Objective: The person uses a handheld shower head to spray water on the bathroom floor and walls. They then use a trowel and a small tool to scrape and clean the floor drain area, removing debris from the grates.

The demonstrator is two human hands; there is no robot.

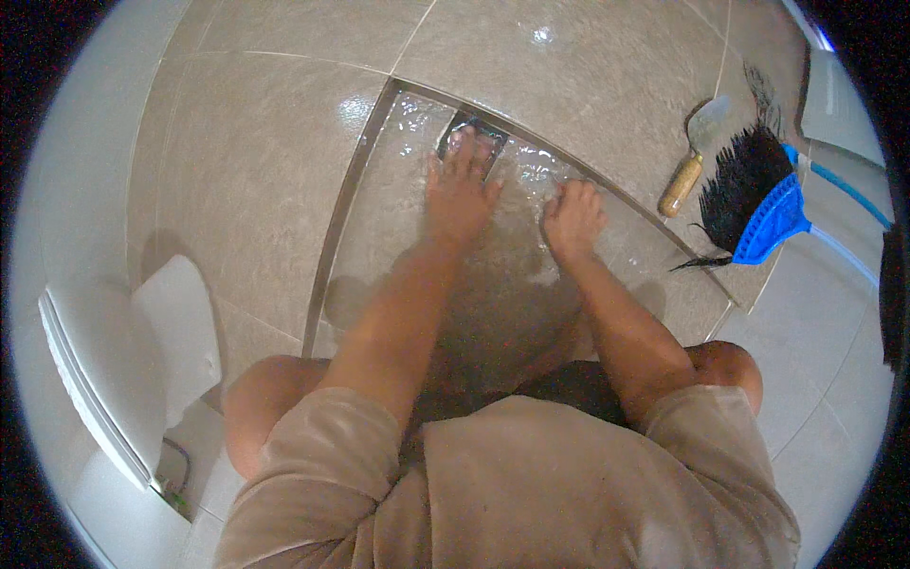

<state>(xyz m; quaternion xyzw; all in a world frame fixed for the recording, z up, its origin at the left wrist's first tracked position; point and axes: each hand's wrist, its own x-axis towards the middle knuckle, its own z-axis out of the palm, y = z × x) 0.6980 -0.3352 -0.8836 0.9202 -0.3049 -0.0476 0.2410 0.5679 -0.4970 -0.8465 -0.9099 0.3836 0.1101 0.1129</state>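
My left hand [461,194] lies palm down with its fingers spread over a dark square drain opening [485,137] in the recessed shower floor [379,218]. Its fingertips reach onto the dark square, and shallow, shiny water surrounds them. To the right, my right hand [575,218] rests near the far edge of the recess, with its fingers curled in. Whatever may be inside those fingers is hidden. Under my forearms, the floor of the recess looks wet and murky.
On the raised tile at right lies a trowel [695,156] with a wooden handle. Beside it is a blue broom head [773,223] with black bristles. A blue hose [848,194] runs behind. A white toilet [114,365] with a raised lid stands at left. A raised lip borders the recess.
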